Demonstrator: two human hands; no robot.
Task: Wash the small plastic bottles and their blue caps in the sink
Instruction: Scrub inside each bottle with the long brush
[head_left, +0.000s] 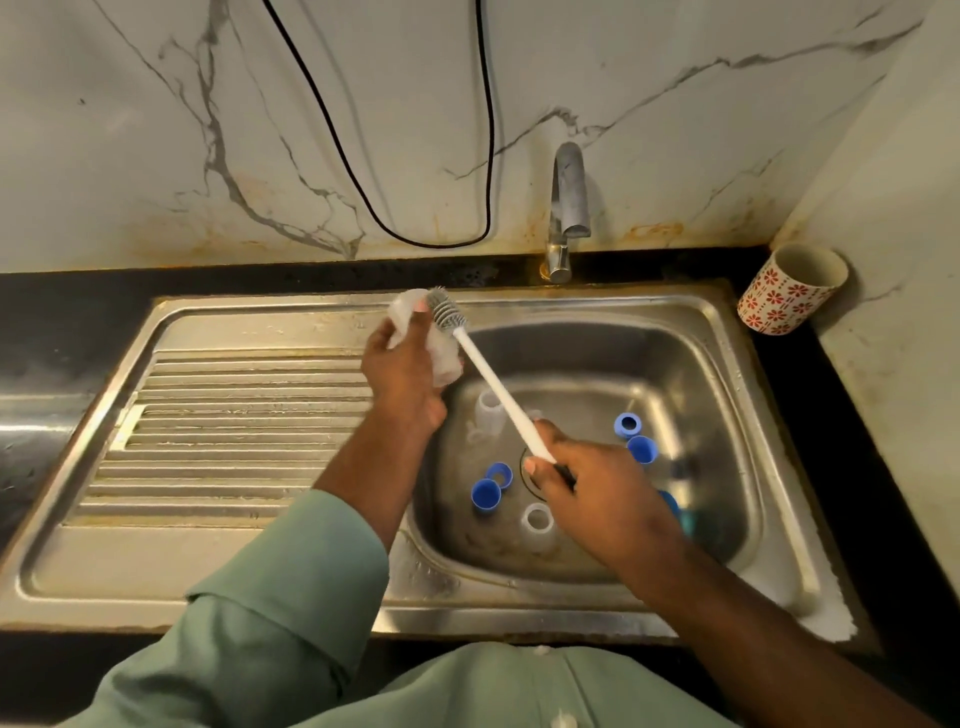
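Sink (722, 332) of stainless steel, set in a dark worktop (78, 291), with a ribbed draining board (234, 426) on its left and a tap (569, 208) behind; no water is seen running. Left hand (402, 374) is curled round a small clear bottle (447, 361), held above the basin's left edge. The bottle's long axis runs diagonally, one end toward the back wall and left, the other toward the basin; which end is the mouth cannot be told. Right hand (587, 478) grips the lower end of a brush (491, 379) with a white handle, whose grey bristle head lies beside the bottle's far end, outside it.

Judgement: the scrubbing step on this bottle is in hand. The next move calls for aligning the brush with the bottle's mouth and working it inside.

Two more bottles (537, 525) stand upright in the basin among several blue caps (485, 493), all apparently awaiting washing. A patterned cup (784, 291) stands on the worktop at right.
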